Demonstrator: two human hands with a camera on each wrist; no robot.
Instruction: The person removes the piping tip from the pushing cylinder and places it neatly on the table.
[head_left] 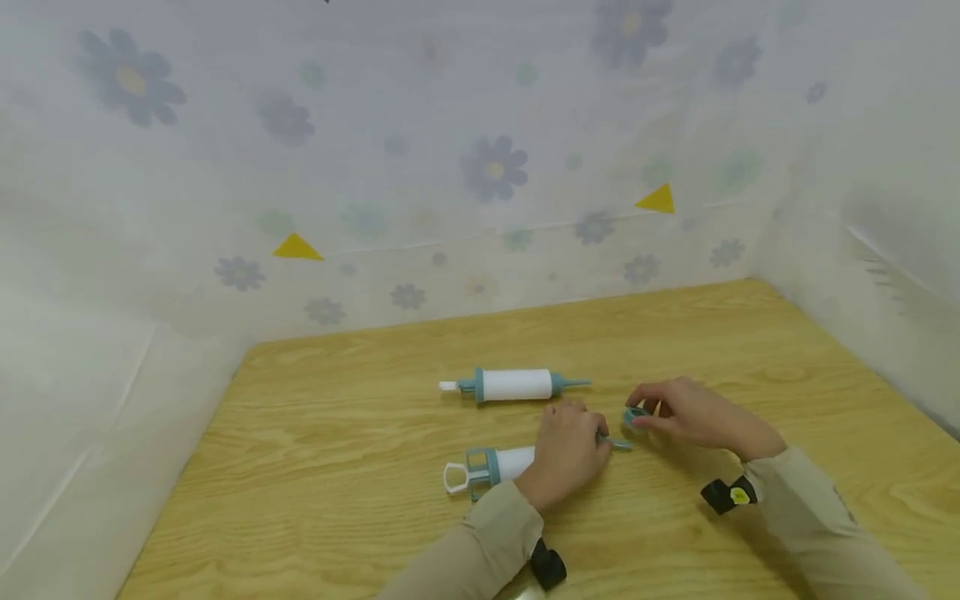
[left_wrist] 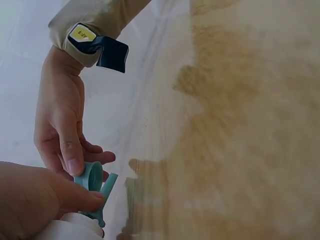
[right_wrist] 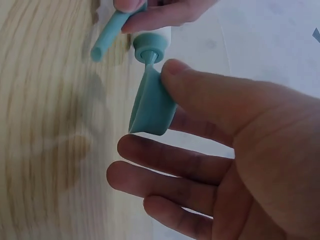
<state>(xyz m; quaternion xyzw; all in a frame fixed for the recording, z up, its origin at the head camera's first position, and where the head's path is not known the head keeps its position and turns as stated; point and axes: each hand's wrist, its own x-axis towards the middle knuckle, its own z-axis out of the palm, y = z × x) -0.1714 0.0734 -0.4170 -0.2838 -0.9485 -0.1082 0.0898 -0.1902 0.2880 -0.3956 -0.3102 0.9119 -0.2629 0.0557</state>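
My left hand [head_left: 567, 450] reaches across a large white-and-teal syringe [head_left: 513, 460] lying on the table, covering the front of its barrel. Between its thumb and finger it pinches a thin teal nozzle tube [right_wrist: 107, 37]. To the right, my right hand [head_left: 693, 412] pinches a teal ring-shaped cap [right_wrist: 155, 105] between thumb and index finger; its other fingers extend loosely. In the left wrist view the cap is close beside the tube, and I cannot tell whether they touch. A white plunger handle [head_left: 455, 478] sticks out at the syringe's left end.
A second white-and-teal syringe [head_left: 517, 385] lies behind the first, its slim tip pointing right. The wood-grain table [head_left: 337, 433] meets a flower-patterned covering [head_left: 450, 217] at the back, with white coverings at both sides. Two yellow triangles [head_left: 297, 247] mark the back covering.
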